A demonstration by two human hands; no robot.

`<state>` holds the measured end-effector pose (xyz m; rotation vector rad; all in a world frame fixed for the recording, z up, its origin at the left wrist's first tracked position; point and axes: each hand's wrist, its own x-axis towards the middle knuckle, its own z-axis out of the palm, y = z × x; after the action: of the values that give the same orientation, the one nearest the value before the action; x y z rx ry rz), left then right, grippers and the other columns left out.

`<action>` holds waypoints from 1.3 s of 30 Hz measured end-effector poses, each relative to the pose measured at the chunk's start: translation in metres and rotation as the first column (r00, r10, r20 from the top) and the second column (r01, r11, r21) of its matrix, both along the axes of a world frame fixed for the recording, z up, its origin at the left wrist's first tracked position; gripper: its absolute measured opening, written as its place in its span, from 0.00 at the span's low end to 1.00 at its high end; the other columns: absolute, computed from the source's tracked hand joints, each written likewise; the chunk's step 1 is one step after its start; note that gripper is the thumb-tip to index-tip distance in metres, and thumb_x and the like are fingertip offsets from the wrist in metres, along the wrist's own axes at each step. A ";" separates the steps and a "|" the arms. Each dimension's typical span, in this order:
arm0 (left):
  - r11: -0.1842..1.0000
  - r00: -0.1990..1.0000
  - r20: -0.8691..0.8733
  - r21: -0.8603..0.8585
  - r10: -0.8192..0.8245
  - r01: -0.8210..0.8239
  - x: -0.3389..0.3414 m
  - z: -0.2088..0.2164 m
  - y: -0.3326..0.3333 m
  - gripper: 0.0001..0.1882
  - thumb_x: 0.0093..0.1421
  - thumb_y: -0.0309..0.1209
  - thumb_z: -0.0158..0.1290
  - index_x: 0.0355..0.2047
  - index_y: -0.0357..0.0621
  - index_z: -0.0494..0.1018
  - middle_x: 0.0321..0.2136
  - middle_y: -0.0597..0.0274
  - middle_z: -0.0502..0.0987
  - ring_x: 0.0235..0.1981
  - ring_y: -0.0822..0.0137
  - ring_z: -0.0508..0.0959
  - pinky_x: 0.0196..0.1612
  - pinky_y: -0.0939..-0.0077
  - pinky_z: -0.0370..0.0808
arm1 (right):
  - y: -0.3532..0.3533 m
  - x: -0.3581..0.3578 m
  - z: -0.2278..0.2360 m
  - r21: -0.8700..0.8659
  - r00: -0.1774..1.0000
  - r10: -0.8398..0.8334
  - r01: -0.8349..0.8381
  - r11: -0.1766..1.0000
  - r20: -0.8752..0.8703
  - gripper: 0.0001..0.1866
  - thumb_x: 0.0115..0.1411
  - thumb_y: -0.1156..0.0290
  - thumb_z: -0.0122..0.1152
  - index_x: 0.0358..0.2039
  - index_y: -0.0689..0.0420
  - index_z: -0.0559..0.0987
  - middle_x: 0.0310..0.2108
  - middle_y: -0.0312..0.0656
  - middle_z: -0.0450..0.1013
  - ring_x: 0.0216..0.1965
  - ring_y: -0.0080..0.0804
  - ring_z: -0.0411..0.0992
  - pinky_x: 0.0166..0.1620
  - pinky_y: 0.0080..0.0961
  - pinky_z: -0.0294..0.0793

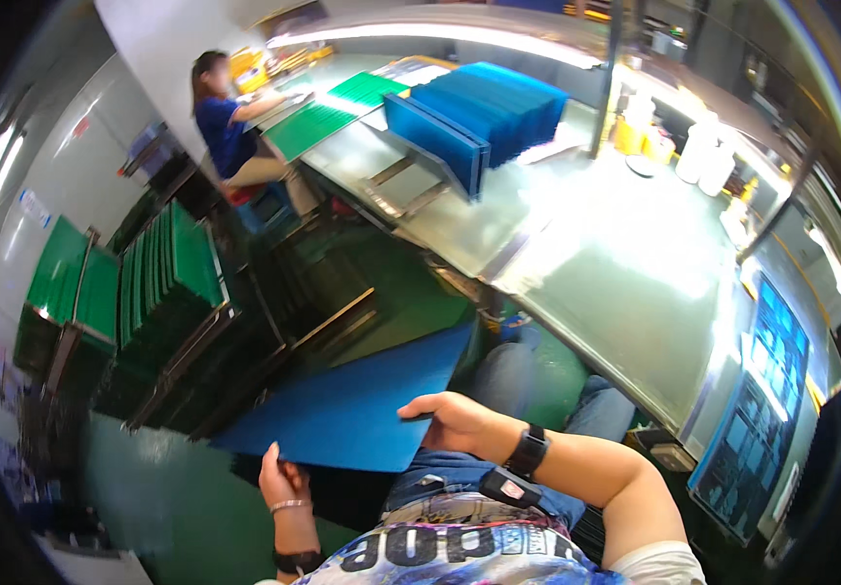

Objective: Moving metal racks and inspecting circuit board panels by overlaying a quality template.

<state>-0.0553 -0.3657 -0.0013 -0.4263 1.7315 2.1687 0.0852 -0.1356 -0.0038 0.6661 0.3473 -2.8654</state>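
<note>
A thin, flat blue panel [362,395] is held tilted in front of my lap, to the left of my knees. My left hand [286,480] grips its near edge, with the thumb on the rim and the fingers curled beneath. At the panel's right edge my right hand [455,421] is closed, thumb on the upper face and the other fingers hidden below. A small dark patch shows by that thumb; I cannot make out what it is. A black band is on each wrist.
Ahead runs a long workbench [625,312] bearing a rack of upright blue panels [484,112] and green sheets [328,115]. A seated co-worker [221,127] reaches over its far end. Racks of green panels [162,278] stand left. White bottles [703,156] line the bench's back.
</note>
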 end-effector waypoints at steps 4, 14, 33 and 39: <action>0.996 0.989 -0.142 0.076 -0.037 0.048 0.042 0.012 0.000 0.15 0.56 0.46 0.49 0.27 0.47 0.70 0.16 0.69 0.70 0.14 0.79 0.67 0.14 0.86 0.61 | 0.007 0.015 0.015 0.127 0.982 0.002 0.022 0.992 -0.187 0.09 0.49 0.82 0.52 0.33 0.66 0.72 0.32 0.45 0.72 0.35 0.34 0.73 0.42 0.33 0.73; 0.519 0.797 -0.398 0.609 -0.454 0.600 -0.009 0.014 -0.031 0.28 0.57 0.50 0.44 0.50 0.43 0.63 0.49 0.59 0.67 0.50 0.60 0.65 0.54 0.64 0.59 | 0.069 0.136 0.074 0.644 0.963 0.071 0.119 0.755 -0.262 0.19 0.49 0.78 0.57 0.43 0.66 0.70 0.39 0.45 0.71 0.37 0.30 0.71 0.41 0.26 0.71; -0.368 -0.392 0.012 0.314 -0.920 0.875 0.180 -0.044 0.262 0.18 0.55 0.30 0.52 0.46 0.40 0.66 0.41 0.61 0.71 0.42 0.67 0.72 0.41 0.70 0.73 | -0.144 0.395 0.030 0.930 -0.421 -0.904 0.299 -0.216 -0.074 0.17 0.53 0.74 0.51 0.43 0.66 0.69 0.39 0.50 0.68 0.41 0.43 0.67 0.45 0.31 0.66; -0.300 -0.398 0.081 0.527 -0.914 0.795 0.164 -0.034 0.279 0.18 0.60 0.33 0.45 0.50 0.41 0.62 0.42 0.60 0.71 0.41 0.63 0.74 0.41 0.64 0.74 | -0.093 0.428 -0.015 0.855 -0.242 -0.967 0.482 -0.191 -0.079 0.18 0.56 0.80 0.43 0.48 0.66 0.65 0.41 0.45 0.68 0.41 0.37 0.68 0.45 0.32 0.67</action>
<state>0.1086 -0.0867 -0.0352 0.4885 0.6569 0.6484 0.5132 -0.2282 -0.0189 3.5227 1.1509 -2.6807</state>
